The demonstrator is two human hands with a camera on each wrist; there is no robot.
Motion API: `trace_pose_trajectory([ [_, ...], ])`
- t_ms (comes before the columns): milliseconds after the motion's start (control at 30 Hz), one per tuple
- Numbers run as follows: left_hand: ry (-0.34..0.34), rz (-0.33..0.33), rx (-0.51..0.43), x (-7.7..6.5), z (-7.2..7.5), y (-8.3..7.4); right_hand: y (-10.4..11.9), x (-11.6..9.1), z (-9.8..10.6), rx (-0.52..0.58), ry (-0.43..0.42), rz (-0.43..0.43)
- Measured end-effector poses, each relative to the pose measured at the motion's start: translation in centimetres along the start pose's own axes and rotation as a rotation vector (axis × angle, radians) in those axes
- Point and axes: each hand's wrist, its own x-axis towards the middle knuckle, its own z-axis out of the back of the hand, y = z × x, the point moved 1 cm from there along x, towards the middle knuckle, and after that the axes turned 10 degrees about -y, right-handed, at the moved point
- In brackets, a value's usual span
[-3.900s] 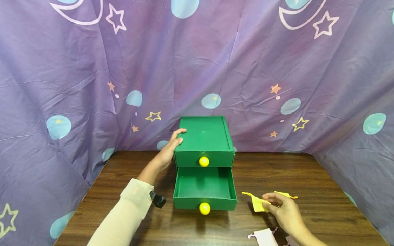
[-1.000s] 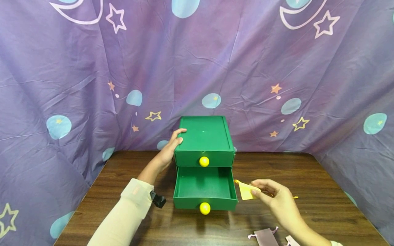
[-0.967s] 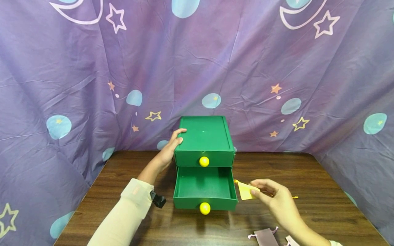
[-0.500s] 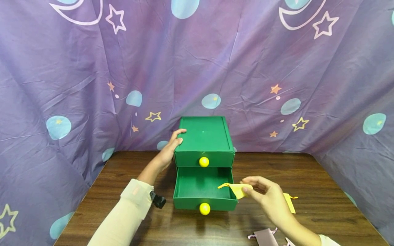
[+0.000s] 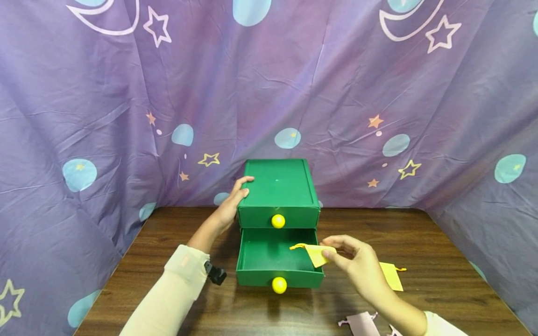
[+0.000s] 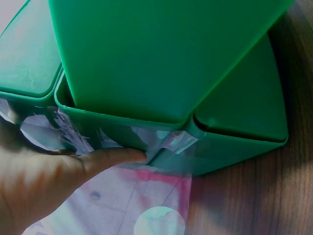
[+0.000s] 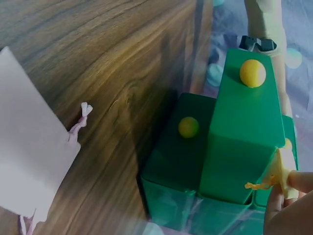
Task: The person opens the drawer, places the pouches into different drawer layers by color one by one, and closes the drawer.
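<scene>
My right hand [image 5: 357, 263] pinches a small yellow drawstring pouch [image 5: 318, 254] between thumb and fingers. The pouch hangs over the right side of a pulled-out green drawer [image 5: 279, 278], its cord pointing left. In the right wrist view the same pouch [image 7: 284, 169] shows beside the drawer's wall. The drawer belongs to a green drawer cabinet [image 5: 277, 184] with yellow ball knobs; the drawer above it is pushed in. My left hand [image 5: 227, 210] rests against the cabinet's left side, fingertips at the top edge. Its thumb [image 6: 115, 159] lies straight along the taped side in the left wrist view.
A second yellow pouch [image 5: 392, 276] lies on the brown wooden table [image 5: 445, 289] at the right, partly behind my right hand. Pale pink pouches [image 5: 363, 324] lie at the front edge of view. A purple patterned cloth [image 5: 336, 93] hangs behind the table.
My right hand has carried the yellow pouch left and upward from the table's right side to above the drawer's right edge. The left hand and cabinet stay put.
</scene>
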Motion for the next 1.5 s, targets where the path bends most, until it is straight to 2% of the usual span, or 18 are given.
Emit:
trace_pose_trajectory([
  [433,-0.003,-0.02,0.016,0.1,0.0,0.1,0.5,0.5,-1.9,0.025,0.036,-0.018],
  [767,-0.003,-0.008,0.011,0.0,0.0,0.0,1.1,1.0,-3.4,0.077,0.078,-0.027],
  [1100,-0.001,-0.005,0.007,-0.1,0.0,0.0,1.3,1.3,-4.7,-0.026,0.089,0.009],
  [1500,0.004,-0.013,0.014,0.0,0.0,0.0,1.7,1.7,-6.1,-0.042,0.102,0.027],
])
